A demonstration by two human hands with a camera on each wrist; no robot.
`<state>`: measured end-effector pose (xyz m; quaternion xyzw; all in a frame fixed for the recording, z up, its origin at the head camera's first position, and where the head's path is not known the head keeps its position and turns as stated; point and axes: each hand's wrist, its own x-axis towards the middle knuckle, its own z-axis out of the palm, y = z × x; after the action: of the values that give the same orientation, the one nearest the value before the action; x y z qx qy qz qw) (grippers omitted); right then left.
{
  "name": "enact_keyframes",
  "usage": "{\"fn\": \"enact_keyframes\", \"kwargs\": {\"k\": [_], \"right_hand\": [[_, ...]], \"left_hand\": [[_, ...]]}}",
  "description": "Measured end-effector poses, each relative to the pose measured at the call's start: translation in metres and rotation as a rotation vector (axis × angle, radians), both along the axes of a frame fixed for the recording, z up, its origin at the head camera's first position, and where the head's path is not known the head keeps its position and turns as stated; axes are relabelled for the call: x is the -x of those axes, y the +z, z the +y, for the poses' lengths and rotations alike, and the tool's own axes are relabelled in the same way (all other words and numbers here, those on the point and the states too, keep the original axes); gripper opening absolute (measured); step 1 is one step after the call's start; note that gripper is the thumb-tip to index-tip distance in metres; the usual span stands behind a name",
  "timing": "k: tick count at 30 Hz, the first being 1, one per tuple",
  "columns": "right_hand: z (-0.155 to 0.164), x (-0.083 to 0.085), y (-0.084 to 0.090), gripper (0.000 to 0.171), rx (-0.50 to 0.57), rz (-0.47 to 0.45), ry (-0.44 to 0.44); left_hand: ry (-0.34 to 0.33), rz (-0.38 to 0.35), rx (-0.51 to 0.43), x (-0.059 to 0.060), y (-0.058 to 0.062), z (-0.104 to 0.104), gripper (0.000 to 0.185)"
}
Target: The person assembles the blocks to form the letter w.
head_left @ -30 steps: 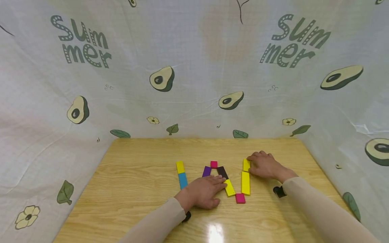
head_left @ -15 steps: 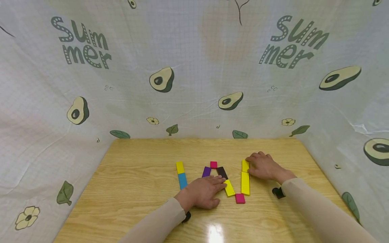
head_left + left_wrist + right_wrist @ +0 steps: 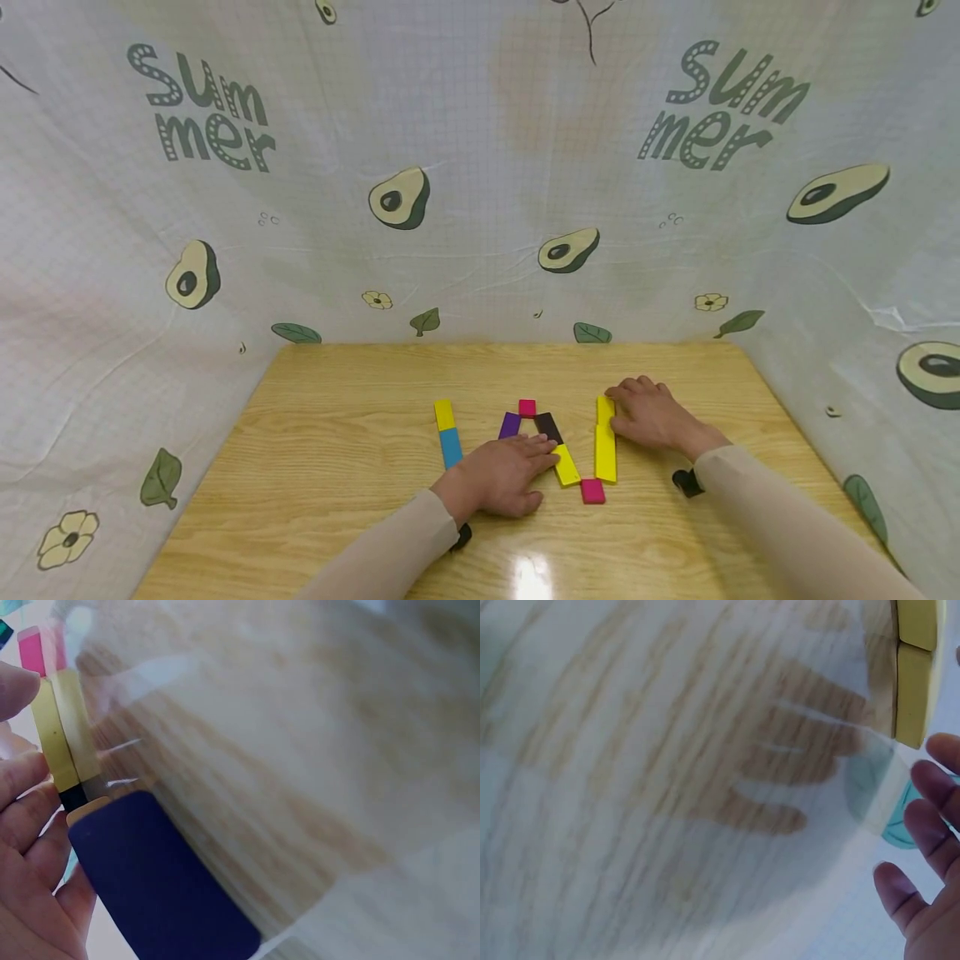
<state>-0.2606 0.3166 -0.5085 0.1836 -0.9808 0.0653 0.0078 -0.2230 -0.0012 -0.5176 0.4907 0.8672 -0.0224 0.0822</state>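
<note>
My left hand (image 3: pixel 498 477) lies palm down over the middle of a row of flat coloured blocks, fingers extended. Its fingertips rest at a black block (image 3: pixel 549 427) and a yellow block (image 3: pixel 567 465). A purple block (image 3: pixel 510 425) is partly covered by this hand; it looms large and dark in the left wrist view (image 3: pixel 157 877). At the right, my right hand (image 3: pixel 651 415) touches the far end and side of a short yellow block (image 3: pixel 605 409) with loosely bent fingers. That block meets a long yellow block (image 3: pixel 605 454) end to end.
Pink squares sit at the row's top (image 3: pixel 527 408) and lower right (image 3: pixel 592 491). On the left, a yellow block (image 3: pixel 444 414) adjoins a blue block (image 3: pixel 451 447), whose lower end is hidden. A patterned cloth (image 3: pixel 480 167) surrounds the wooden table (image 3: pixel 322 433).
Beside my right hand, the short yellow block has shifted slightly left and nearer, and the dark gap between it and the long yellow block has closed. My left hand has stayed still.
</note>
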Motion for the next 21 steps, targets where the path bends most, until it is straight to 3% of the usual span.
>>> {"fn": "enact_keyframes", "kwargs": {"k": [11, 21], "right_hand": [[0.001, -0.004, -0.004, 0.054, 0.025, 0.076, -0.004], [0.000, -0.008, -0.006, 0.055, 0.038, 0.089, -0.023]], "left_hand": [[0.002, 0.010, 0.008, -0.002, 0.003, 0.002, 0.063], [0.012, 0.096, 0.062, -0.002, 0.011, 0.009, 0.057]]}}
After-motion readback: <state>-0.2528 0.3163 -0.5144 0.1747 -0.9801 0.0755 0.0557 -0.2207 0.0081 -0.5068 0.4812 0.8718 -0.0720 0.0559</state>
